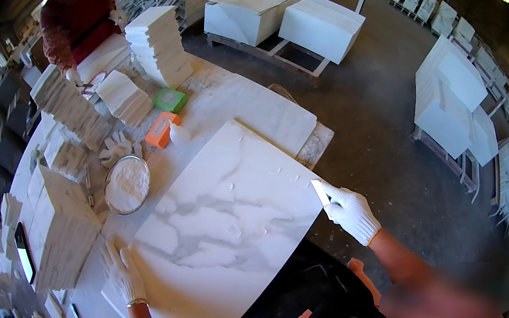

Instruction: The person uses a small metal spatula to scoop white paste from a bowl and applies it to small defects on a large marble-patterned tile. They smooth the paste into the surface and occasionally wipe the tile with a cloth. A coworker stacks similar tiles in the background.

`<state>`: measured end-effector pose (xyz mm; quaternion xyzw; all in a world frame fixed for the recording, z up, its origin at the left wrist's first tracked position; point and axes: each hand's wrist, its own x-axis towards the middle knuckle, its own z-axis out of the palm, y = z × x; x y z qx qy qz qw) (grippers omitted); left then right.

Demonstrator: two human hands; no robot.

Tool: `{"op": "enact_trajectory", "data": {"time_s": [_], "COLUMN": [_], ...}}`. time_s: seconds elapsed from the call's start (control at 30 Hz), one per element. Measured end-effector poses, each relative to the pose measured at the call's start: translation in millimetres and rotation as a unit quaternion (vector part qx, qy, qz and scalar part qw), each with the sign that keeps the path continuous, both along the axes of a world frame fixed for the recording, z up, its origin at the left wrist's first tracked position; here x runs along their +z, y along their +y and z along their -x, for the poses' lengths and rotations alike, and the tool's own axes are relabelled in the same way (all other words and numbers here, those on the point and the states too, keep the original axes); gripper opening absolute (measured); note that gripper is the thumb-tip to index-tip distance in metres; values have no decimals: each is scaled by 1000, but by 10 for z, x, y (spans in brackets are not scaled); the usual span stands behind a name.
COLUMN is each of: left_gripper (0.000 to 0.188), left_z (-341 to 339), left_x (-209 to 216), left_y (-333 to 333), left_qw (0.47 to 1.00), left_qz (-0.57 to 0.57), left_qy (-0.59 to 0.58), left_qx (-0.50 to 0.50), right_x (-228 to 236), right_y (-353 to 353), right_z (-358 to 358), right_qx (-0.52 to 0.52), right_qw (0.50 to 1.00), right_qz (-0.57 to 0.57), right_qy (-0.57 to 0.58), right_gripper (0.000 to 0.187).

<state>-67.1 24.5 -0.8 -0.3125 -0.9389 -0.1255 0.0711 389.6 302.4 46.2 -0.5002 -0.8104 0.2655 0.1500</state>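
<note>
A large white marble slab (235,208) with grey veins lies tilted across the worktable in front of me. A few small pale marks show on its face. My left hand (126,274), in a white knit glove, rests along the slab's left edge with fingers stretched out. At the slab's right corner, my gloved right hand (351,213) is closed on a small flat white piece, scraper-like in shape (321,193). Its near end is hidden by the fingers. Beyond the slab's left side sits a round metal bowl (110,200) of white paste.
Loose gloves (118,148), an orange box (162,130), a white bottle (179,133) and a green box (169,100) stand past the slab. Stacked marble pieces (62,234) and a phone (24,253) are at left. Another person (80,27) works across the table.
</note>
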Motion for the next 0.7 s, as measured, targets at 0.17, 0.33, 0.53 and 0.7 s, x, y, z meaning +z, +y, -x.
{"op": "enact_trajectory", "data": {"time_s": [0.17,0.33,0.53,0.7], "left_gripper": [53,55,55,57], "left_z": [14,-17,89,122], "left_x": [-27,35,-134,-152], "left_y": [-36,24,-82,-97], "left_qw": [1000,1000,1000,1000], "left_qz": [1,6,16,6], "left_qy": [13,-19,22,-8], "left_qx": [-11,-1,-1,-19], "right_x": [-24,-133,144,0], "right_y": [56,124,40,16], "right_z": [241,417,233,340], "right_qx": [-31,-28,-41,-33], "right_qw": [995,993,987,994], "right_qz": [79,47,146,73], "right_qy": [47,104,53,76], "right_gripper": [47,44,45,50]}}
